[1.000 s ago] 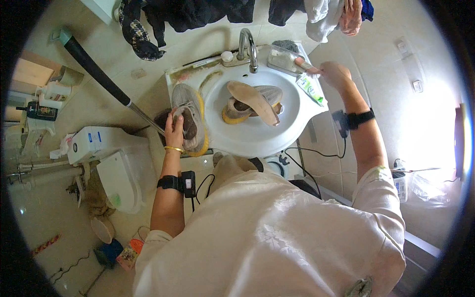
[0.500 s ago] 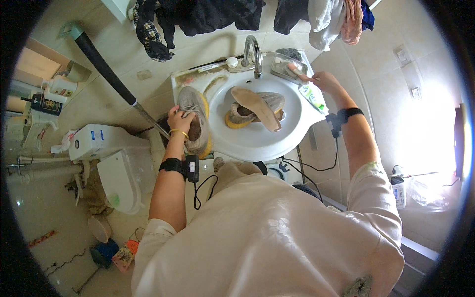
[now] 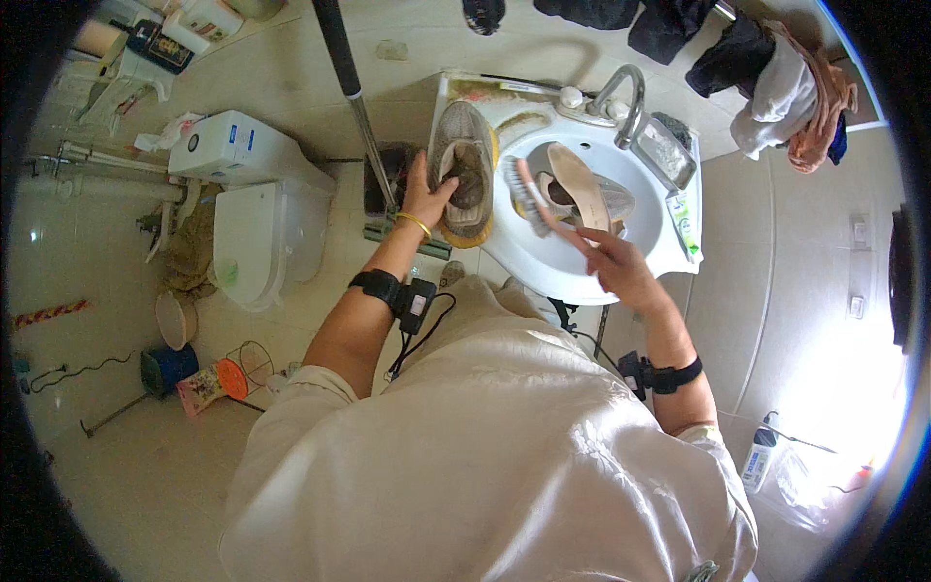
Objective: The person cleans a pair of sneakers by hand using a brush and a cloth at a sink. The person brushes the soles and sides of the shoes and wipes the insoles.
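One hand (image 3: pixel 621 270) around a brush (image 3: pixel 550 215)

Right grip (image 3: pixel 621 270) away from the tray (image 3: pixel 663 155), brush (image 3: pixel 537 206) now over the basin (image 3: pixel 642 238)

Shoes (image 3: pixel 464 136): two, one at the basin's (image 3: pixel 538 260) nine o'clock, one inside
Insoles (image 3: pixel 579 184) I can make out: one
Brushes (image 3: pixel 529 199): one
Hands (image 3: pixel 425 194) (image 3: pixel 623 269): two
Taps (image 3: pixel 636 105): one, at one o'clock
Toilets (image 3: pixel 254 238): one

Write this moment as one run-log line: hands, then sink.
left hand: holding yellow-soled shoe | right hand: gripping brush | sink: another shoe, insole on top
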A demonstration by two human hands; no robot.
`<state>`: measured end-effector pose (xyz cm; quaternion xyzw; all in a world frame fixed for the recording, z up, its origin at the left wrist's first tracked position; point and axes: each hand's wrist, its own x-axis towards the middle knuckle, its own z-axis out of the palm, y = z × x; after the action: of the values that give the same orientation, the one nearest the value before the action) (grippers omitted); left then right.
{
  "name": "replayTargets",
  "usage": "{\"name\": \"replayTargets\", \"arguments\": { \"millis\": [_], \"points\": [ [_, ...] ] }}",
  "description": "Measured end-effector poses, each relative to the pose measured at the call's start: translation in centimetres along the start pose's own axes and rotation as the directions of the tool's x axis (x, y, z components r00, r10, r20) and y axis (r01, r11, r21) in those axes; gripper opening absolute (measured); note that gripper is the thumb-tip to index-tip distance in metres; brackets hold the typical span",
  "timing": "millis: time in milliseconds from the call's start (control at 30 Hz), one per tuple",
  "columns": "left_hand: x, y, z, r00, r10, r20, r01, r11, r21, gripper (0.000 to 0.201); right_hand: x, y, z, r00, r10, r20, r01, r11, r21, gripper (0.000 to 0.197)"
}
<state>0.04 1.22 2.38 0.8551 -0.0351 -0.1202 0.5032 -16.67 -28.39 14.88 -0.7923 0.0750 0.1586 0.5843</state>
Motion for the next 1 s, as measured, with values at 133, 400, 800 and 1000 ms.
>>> {"name": "replayTargets", "arguments": {
  "millis": [133, 400, 800, 1000],
  "points": [
    [-0.2, -2.2, 2.4, 0.989, 0.092, -0.111, -0.092, 0.996, 0.008, 0.067, 3.1, -3.3, 6.2, 0.931, -0.366, 0.011, 0.291, 0.721, -0.629, 0.036],
    [-0.2, -2.1, 2.8, 0.996, 0.053, -0.075, -0.049, 0.997, 0.052, 0.054, 11.5, -4.1, 12.4, 0.991, -0.127, -0.033, 0.021, 0.403, -0.915, 0.036],
    [-0.1, -0.2, 2.2, 0.995, -0.087, 0.054, 0.067, 0.951, 0.303, 0.043, 9.5, -6.5, 11.9, 0.992, -0.110, 0.065, 0.085, 0.187, -0.979, 0.029],
    [-0.4, 0.2, 1.8, 0.997, -0.083, 0.010, 0.066, 0.858, 0.510, 0.039, 12.6, -10.8, 10.2, 0.991, -0.102, 0.086, 0.109, 0.250, -0.962, 0.028]
  ]
}}
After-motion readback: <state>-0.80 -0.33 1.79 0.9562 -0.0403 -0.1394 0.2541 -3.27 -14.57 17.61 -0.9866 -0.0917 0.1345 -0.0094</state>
